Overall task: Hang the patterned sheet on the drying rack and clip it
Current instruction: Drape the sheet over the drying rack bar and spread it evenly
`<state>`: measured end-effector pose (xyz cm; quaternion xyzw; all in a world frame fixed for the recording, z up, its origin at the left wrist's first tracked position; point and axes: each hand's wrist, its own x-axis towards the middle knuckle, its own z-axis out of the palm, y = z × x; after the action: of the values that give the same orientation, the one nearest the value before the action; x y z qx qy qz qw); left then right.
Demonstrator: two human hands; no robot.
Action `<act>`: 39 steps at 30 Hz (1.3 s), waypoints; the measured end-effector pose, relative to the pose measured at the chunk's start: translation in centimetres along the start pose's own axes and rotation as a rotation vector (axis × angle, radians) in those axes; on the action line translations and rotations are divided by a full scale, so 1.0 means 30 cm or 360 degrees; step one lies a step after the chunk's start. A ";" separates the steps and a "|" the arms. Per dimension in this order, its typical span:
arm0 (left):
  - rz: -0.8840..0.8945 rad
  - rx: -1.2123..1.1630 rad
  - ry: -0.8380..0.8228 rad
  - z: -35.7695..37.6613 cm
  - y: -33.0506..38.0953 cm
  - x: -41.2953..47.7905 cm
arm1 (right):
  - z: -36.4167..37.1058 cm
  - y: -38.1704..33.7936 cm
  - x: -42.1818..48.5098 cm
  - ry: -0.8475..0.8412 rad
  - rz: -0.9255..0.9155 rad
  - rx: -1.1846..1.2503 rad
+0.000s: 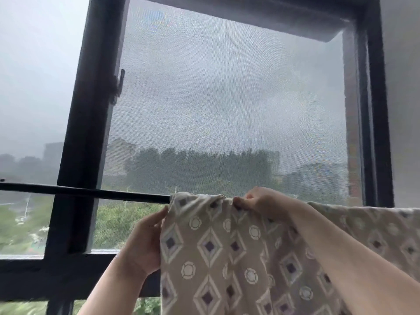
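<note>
Both arms were raised: left hand [145, 242] gripped the sheet's [218, 258] left edge; right hand [256, 202] pinched its top fold at the rod [91, 192].

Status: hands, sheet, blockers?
Left hand grips patterned sheet at its left edge; right hand pinches the top fold. Sheet draped over rod, no clip in view. Nothing blocking.

dark window frame [91, 133] | mesh screen [227, 98] | trees [200, 169] | hazy buildings [120, 153]
</note>
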<state>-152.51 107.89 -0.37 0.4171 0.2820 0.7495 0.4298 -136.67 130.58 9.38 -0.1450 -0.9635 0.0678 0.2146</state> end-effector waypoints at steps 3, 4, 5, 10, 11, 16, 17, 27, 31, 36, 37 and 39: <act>0.0225 0.0934 0.0453 0.070 0.033 0.006 | 0.006 0.014 0.007 -0.0008 0.0017 0.0008; 0.0408 0.1324 0.0643 0.109 0.042 0.010 | 0.007 0.016 0.010 0.0004 0.0019 0.0005; 0.0596 0.1547 0.0811 0.131 0.036 0.022 | 0.006 0.016 0.010 0.0014 0.0020 0.0002; 0.0571 0.0256 0.0712 0.110 -0.035 -0.006 | 0.004 0.016 0.003 0.0008 0.0017 0.0041; 0.0485 0.0219 0.0625 0.084 -0.033 -0.004 | 0.002 0.015 0.000 0.0023 0.0007 0.0035; 0.1255 0.1780 0.1095 0.042 -0.039 -0.010 | -0.003 0.018 -0.007 -0.0005 0.0024 0.0078; 0.1413 0.2070 0.1068 0.041 -0.047 -0.011 | -0.002 0.012 -0.009 0.0003 0.0022 0.0082; 0.0899 0.2008 0.1107 0.096 -0.051 0.012 | 0.009 -0.004 -0.001 0.0044 0.0048 0.0044; 0.0622 0.1090 0.1003 0.110 -0.059 0.051 | 0.009 -0.018 -0.006 0.0043 0.0082 0.0052; 0.0392 0.0473 0.0671 0.125 -0.081 0.031 | 0.008 -0.026 -0.018 0.0050 0.0133 0.0110; 0.0380 0.0529 0.0631 0.130 -0.083 0.024 | 0.007 -0.024 -0.019 0.0052 0.0148 0.0130; 0.0437 0.0759 0.0646 0.142 -0.082 0.006 | 0.008 -0.016 -0.019 0.0066 0.0165 0.0136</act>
<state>-147.84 109.49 -0.14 0.3823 0.4705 0.7810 0.1503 -136.41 129.94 9.04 -0.1866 -0.9463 0.1170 0.2367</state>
